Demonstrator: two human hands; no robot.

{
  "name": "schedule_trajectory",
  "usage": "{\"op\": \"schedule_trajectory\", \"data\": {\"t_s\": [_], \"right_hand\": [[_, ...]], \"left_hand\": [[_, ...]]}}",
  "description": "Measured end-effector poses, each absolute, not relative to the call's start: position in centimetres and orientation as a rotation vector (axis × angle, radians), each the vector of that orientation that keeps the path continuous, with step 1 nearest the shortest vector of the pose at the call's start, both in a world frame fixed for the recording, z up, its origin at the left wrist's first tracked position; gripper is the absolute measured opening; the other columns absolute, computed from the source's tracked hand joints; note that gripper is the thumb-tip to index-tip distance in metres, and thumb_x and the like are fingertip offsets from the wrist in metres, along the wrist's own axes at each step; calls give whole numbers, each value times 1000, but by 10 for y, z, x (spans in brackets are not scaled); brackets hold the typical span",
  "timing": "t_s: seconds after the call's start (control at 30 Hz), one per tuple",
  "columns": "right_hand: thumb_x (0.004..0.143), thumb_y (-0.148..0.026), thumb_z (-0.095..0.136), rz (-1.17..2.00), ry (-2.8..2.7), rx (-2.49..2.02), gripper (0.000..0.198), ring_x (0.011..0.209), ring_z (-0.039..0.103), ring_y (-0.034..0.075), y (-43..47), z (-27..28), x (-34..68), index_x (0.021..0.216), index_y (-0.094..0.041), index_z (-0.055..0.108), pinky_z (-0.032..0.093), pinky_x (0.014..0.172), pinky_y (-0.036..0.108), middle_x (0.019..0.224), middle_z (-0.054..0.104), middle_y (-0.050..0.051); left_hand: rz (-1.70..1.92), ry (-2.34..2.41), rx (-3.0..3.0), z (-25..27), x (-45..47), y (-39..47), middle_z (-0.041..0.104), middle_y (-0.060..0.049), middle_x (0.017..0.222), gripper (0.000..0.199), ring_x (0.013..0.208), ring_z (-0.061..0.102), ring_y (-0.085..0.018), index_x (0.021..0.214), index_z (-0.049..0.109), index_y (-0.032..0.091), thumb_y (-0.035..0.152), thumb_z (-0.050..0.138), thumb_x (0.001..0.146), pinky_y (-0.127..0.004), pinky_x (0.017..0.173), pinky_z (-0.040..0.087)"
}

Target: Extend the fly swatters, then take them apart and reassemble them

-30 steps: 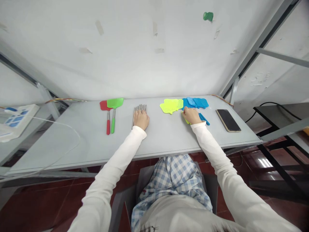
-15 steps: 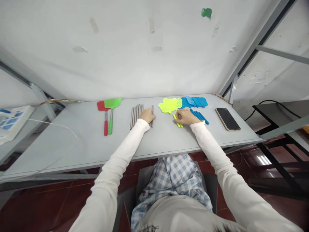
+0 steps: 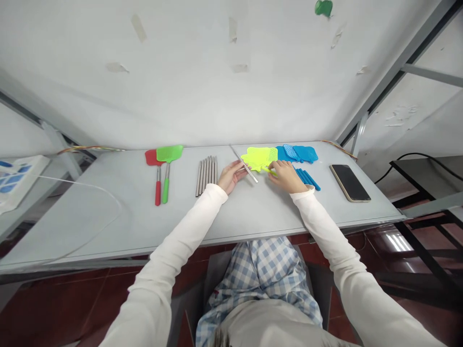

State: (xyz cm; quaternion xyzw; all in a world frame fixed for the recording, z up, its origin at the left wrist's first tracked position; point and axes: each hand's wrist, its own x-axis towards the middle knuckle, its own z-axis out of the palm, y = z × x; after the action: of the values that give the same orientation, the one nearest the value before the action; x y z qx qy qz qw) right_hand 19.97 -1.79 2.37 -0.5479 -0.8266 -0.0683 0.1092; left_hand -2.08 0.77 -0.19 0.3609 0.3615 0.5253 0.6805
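Observation:
Between the fingers of my left hand (image 3: pixel 230 177) is a slim metal rod (image 3: pixel 243 163), tilted with its lower end toward the right. My right hand (image 3: pixel 286 176) pinches a yellow handle grip (image 3: pixel 266 170), partly hidden by the fingers. Just behind both hands lie yellow fly swatter heads (image 3: pixel 261 156). Blue swatter heads (image 3: pixel 306 153) overlap at their right, and several blue handle grips (image 3: pixel 308 179) lie beside my right hand. A row of metal rods (image 3: pixel 207 174) rests to the left of my left hand.
A red fly swatter (image 3: pixel 158 185) and a green fly swatter (image 3: pixel 168 168) lie on the left of the grey table (image 3: pixel 133 217). A phone (image 3: pixel 349 182) is at the right. A thin white cable (image 3: pixel 108 193) crosses the table's left side.
My left hand has lifted the single rod off the table and tilted it. My right hand has picked up a yellow grip. The view has shifted slightly.

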Motion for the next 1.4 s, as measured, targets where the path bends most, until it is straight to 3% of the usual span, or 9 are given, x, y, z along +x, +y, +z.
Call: {"op": "schedule_trajectory", "data": {"t_s": [0.17,0.5,1.17,1.4], "right_hand": [[98,-28,36,-72,-2397,-1435,26,92,58,25,-18,27,191,113,-16,55,33,84,34,98,68,11],[100,-28,32,-190,-2293,-1443,32,99,56,25,-17,21,192,114,-21,59,32,86,35,106,66,10],[100,-30,29,-121,-2182,-1485,35,98,56,26,-19,18,187,114,-20,60,33,88,36,105,66,10],[99,-30,34,-110,-2139,-1277,30,96,58,25,-18,16,187,110,-22,61,38,86,37,99,66,9]], "left_hand": [[1395,712,778,2,-23,5,73,-5,96,17,103,68,-17,87,55,18,21,69,78,-38,106,45],[1457,749,776,1,-21,3,72,-4,94,24,106,67,-18,89,47,21,20,67,76,-41,107,43],[1520,786,782,6,-26,3,72,-2,90,26,101,68,-18,90,45,22,19,65,74,-41,106,43],[1552,732,733,4,-28,5,72,0,85,28,93,71,-17,90,46,22,16,67,72,-40,104,45]]}}
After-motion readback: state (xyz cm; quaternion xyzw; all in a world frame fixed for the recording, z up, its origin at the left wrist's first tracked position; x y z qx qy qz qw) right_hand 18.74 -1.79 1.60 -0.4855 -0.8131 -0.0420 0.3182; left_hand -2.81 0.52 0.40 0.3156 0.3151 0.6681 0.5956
